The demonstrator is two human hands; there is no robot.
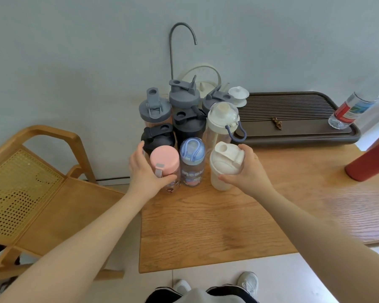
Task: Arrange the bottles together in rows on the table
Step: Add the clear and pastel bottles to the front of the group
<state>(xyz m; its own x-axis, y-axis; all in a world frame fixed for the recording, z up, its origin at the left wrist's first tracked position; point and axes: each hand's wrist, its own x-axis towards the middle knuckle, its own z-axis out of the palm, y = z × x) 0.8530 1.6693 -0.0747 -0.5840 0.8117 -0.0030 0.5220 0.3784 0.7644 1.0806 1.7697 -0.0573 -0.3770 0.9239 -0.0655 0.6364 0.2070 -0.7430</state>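
Near row, counter [206, 226]: left hand [143, 171] fingers wrapped on pink-lidded bottle [165, 165], right hand [247, 171] clamped on cream shaker bottle [224, 167]. Probably light, rigid, smooth plastic; best gripped below the lids.

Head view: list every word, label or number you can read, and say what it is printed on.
Blue-lidded bottle: white lettering, blurred; roughly "mee", not certain.
Pink-lidded bottle: printed pictures low on the body, no legible words.
Plastic water bottle on the tray: red and blue label, text too small to read.
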